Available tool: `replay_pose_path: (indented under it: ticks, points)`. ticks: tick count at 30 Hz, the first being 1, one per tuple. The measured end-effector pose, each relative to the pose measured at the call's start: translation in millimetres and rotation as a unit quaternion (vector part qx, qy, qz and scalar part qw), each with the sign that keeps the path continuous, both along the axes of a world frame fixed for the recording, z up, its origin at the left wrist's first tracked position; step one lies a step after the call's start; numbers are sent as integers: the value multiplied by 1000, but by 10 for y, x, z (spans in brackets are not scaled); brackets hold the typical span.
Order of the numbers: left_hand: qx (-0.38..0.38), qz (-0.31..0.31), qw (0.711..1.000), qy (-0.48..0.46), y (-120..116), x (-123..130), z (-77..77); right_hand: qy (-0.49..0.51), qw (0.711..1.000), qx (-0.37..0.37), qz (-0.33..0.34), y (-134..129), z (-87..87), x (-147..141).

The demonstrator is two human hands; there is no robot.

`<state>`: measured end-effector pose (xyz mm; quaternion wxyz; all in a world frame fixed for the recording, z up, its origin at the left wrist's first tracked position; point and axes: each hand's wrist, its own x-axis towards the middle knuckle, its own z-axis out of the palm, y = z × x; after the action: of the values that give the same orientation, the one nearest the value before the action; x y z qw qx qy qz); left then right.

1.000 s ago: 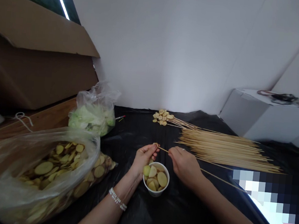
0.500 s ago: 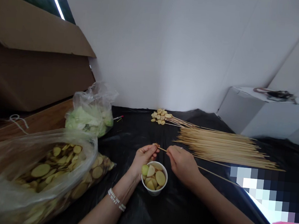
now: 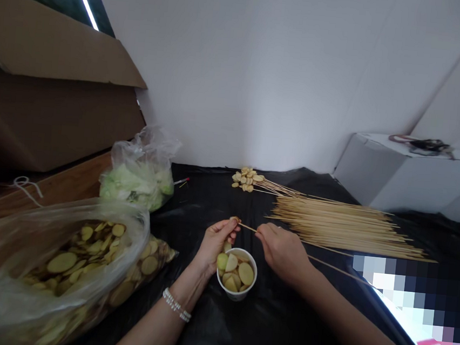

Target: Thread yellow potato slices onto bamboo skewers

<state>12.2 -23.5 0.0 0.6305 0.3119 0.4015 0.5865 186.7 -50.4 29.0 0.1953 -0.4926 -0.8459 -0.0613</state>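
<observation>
Left hand (image 3: 215,241), w/ a bead bracelet (image 3: 176,305) on the wrist, pinches a potato slice (image 3: 234,219) at its fingertips, grip narrow and closed on the slice, held just above and far of the white cup (image 3: 234,292). Right hand (image 3: 282,247) pinches a bamboo skewer (image 3: 329,264) near its tip, grip closed tight on the stick; tip points left and meets the slice, the shaft runs back to the right over the black sheet (image 3: 264,327) covering the table. Cup sits near-centre between both hands, full of yellow potato pieces.

Far right: a big loose pile of bare skewers (image 3: 347,227) lying flat. Just far-left of that pile, a few loaded skewers (image 3: 247,178) w/ small slices at their left ends. Left near: a large clear bag of potato slices (image 3: 71,255), open mouth facing right. Beyond it, a smaller clear bag of cabbage (image 3: 140,177), a red-capped pen (image 3: 183,180) just right of it. Cardboard box (image 3: 50,95) far left. White box (image 3: 412,174) far right w/ a dark cable on top.
</observation>
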Motion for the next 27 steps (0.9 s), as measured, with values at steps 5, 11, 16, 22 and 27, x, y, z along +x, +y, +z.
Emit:
replay_pose_path:
  ticks: [5, 11, 16, 22, 27]
  points:
    - [-13, -9, 1000, -3, -27, 34, -6, -4, 998, -59, -4, -23, 45, -26]
    - [-21, -25, 999, 22, -46, 57, -3, 34, 997, -63, 0, -8, 16, -36]
    - [-22, -43, 998, 34, -65, 68, 20, 52, 998, -32, 6, 2, -57, -49]
    - [-19, -39, 998, 35, -39, 24, 31, 98, 992, -75, 12, 18, -48, -45]
    - [-3, -13, 1000, 10, -18, -27, 75, 55, 998, -27, -18, 4, -25, -41]
